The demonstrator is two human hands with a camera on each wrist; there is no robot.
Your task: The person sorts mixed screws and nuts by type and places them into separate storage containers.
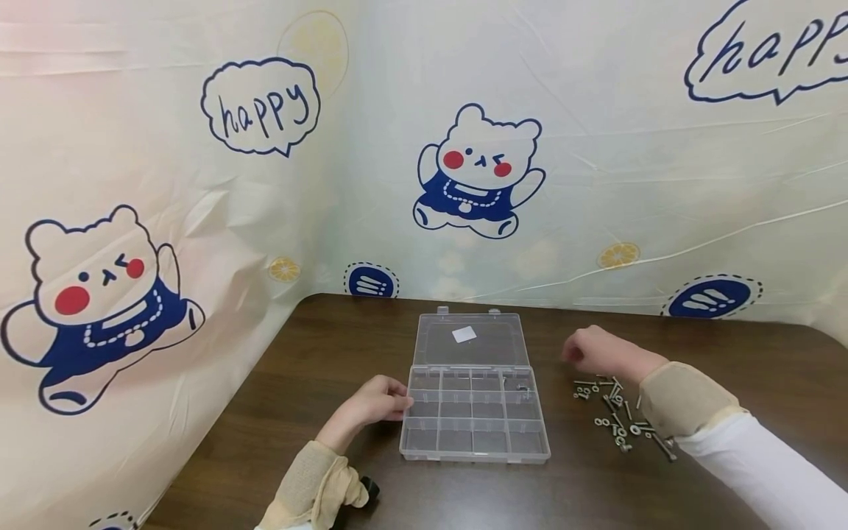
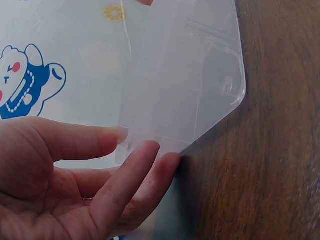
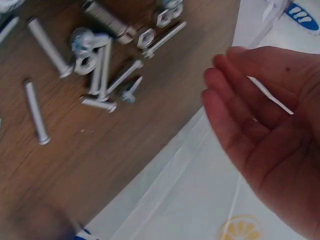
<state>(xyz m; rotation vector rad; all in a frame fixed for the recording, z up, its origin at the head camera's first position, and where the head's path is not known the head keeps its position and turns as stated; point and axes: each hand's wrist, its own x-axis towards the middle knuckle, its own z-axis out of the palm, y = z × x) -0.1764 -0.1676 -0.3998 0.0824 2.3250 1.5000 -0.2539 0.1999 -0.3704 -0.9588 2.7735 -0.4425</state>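
A clear plastic compartment box [image 1: 473, 425] lies on the table with its lid [image 1: 493, 346] folded back. My left hand [image 1: 379, 401] is at its left wall, thumb and fingers pinching the edge; in the left wrist view the fingertips [image 2: 155, 147] meet the clear plastic. Small metal pieces [image 1: 523, 390] sit in the right-hand compartments of the back row. My right hand [image 1: 599, 352] hovers beyond a loose pile of bolts [image 1: 616, 397] and nuts [image 3: 146, 38], right of the box. In the right wrist view its fingers bend loosely together with nothing visible between them.
Washers [image 1: 635, 430] lie among the bolts on the brown wooden table [image 1: 318, 353]. A white paper slip [image 1: 464, 334] is on the lid. Patterned sheeting [image 1: 371, 147] rises behind and left of the table. A small black object [image 1: 371, 489] shows beside the left wrist.
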